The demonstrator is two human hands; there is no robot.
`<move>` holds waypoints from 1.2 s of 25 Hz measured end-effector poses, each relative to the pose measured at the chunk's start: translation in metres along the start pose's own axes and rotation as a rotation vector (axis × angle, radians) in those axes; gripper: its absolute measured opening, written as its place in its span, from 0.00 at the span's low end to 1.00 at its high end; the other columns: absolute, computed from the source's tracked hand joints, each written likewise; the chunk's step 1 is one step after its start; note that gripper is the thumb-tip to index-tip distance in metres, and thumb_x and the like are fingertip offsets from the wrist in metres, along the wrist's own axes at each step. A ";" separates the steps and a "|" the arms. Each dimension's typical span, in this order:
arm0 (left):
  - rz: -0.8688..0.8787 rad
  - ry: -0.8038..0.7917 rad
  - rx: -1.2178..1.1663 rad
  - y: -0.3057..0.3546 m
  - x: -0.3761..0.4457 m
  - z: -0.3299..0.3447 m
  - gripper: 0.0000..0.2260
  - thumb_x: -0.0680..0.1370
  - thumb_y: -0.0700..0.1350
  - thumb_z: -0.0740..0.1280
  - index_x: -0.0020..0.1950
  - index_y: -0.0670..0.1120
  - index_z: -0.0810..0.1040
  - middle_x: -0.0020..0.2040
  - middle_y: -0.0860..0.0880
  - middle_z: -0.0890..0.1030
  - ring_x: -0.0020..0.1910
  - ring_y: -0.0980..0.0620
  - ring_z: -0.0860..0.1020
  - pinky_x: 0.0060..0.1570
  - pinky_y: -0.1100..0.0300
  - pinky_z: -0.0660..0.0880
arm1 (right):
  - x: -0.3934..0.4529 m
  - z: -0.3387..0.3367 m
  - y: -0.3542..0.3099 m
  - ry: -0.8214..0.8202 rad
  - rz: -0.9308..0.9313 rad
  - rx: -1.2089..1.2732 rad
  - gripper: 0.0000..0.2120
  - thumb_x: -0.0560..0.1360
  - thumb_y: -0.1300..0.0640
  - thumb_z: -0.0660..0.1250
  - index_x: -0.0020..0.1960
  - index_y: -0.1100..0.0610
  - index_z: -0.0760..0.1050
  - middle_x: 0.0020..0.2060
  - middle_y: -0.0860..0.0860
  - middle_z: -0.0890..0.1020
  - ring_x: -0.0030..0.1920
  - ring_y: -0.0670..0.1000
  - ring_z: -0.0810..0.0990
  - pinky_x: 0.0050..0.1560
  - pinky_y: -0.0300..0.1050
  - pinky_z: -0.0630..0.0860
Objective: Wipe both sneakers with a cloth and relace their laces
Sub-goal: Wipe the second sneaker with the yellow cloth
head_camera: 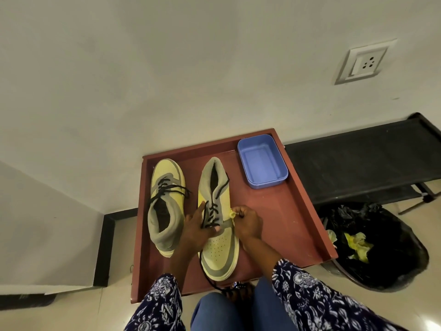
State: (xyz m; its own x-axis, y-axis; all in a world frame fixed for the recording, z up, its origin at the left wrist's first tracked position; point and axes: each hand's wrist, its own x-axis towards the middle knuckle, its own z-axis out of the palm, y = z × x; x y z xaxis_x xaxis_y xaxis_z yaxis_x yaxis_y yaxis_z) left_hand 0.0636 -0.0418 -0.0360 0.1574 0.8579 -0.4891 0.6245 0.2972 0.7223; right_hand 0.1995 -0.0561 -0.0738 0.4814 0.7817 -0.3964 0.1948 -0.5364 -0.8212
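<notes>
On the red tray (298,211), the left hand (198,229) lies spread over the near-right sneaker (218,235) to steady it — the right hand (245,224) pinches a yellow cloth (232,214) against its side to wipe — while the other sneaker (165,201) waits just left.

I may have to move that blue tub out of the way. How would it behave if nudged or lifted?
The blue tub looks like thin plastic with nothing visible inside, so it is probably light and stiff. Its flat, wide base on the smooth red tray suggests it would slide rather than tip. A one-handed rim grip likely suffices.
</notes>
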 end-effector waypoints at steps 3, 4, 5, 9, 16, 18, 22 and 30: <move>0.007 -0.042 0.035 -0.021 0.014 -0.007 0.42 0.62 0.52 0.74 0.72 0.61 0.58 0.64 0.48 0.70 0.66 0.48 0.68 0.65 0.46 0.69 | -0.005 0.003 0.002 -0.004 -0.013 -0.015 0.14 0.71 0.68 0.61 0.50 0.58 0.82 0.49 0.54 0.84 0.51 0.54 0.81 0.50 0.37 0.72; 0.014 -0.075 0.060 -0.027 0.019 -0.009 0.42 0.61 0.53 0.73 0.72 0.61 0.58 0.64 0.48 0.71 0.66 0.48 0.69 0.65 0.46 0.69 | -0.012 0.003 0.006 -0.003 -0.015 -0.013 0.14 0.71 0.68 0.61 0.51 0.58 0.81 0.49 0.54 0.84 0.52 0.54 0.80 0.50 0.37 0.71; 0.017 -0.103 0.079 -0.030 0.020 -0.012 0.43 0.60 0.52 0.72 0.72 0.60 0.58 0.65 0.47 0.71 0.66 0.48 0.69 0.66 0.46 0.69 | -0.020 0.002 0.011 -0.006 -0.014 -0.008 0.13 0.72 0.67 0.62 0.52 0.58 0.81 0.51 0.54 0.84 0.52 0.54 0.80 0.51 0.37 0.72; 0.049 -0.200 0.082 -0.016 0.007 -0.021 0.42 0.59 0.47 0.72 0.71 0.53 0.60 0.65 0.46 0.72 0.65 0.48 0.71 0.64 0.50 0.70 | -0.057 0.009 0.031 -0.056 0.016 0.042 0.09 0.74 0.65 0.63 0.50 0.59 0.80 0.49 0.55 0.83 0.50 0.54 0.80 0.48 0.40 0.72; -0.005 -0.263 0.155 -0.007 -0.012 -0.019 0.34 0.69 0.35 0.73 0.70 0.50 0.63 0.58 0.47 0.77 0.53 0.53 0.77 0.47 0.65 0.76 | -0.088 0.011 0.038 -0.092 0.110 0.090 0.11 0.74 0.62 0.64 0.37 0.49 0.72 0.46 0.52 0.83 0.44 0.48 0.76 0.43 0.33 0.67; 0.049 -0.181 0.197 -0.008 -0.018 -0.013 0.32 0.69 0.38 0.74 0.69 0.48 0.64 0.55 0.49 0.78 0.48 0.58 0.77 0.38 0.72 0.75 | -0.082 0.006 0.033 -0.078 0.147 0.123 0.11 0.73 0.63 0.64 0.37 0.49 0.71 0.46 0.52 0.83 0.43 0.47 0.75 0.41 0.35 0.68; 0.113 -0.128 0.255 -0.002 -0.022 -0.006 0.30 0.70 0.36 0.72 0.69 0.48 0.64 0.50 0.51 0.76 0.42 0.64 0.74 0.36 0.79 0.70 | -0.040 -0.004 0.019 0.039 0.202 0.263 0.10 0.70 0.67 0.64 0.41 0.54 0.79 0.42 0.55 0.83 0.44 0.52 0.78 0.47 0.47 0.76; 0.133 -0.100 0.277 -0.006 -0.022 -0.005 0.32 0.71 0.37 0.72 0.71 0.48 0.63 0.53 0.51 0.76 0.44 0.63 0.73 0.35 0.78 0.70 | 0.013 -0.024 0.011 0.180 0.216 0.373 0.11 0.69 0.67 0.66 0.47 0.57 0.82 0.44 0.55 0.84 0.45 0.53 0.80 0.52 0.50 0.78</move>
State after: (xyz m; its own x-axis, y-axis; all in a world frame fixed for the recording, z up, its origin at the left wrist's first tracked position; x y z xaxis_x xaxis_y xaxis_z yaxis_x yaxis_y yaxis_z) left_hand 0.0528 -0.0598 -0.0269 0.3169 0.8323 -0.4549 0.7760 0.0483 0.6289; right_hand 0.2287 -0.0598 -0.0782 0.6242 0.5790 -0.5245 -0.2315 -0.5041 -0.8320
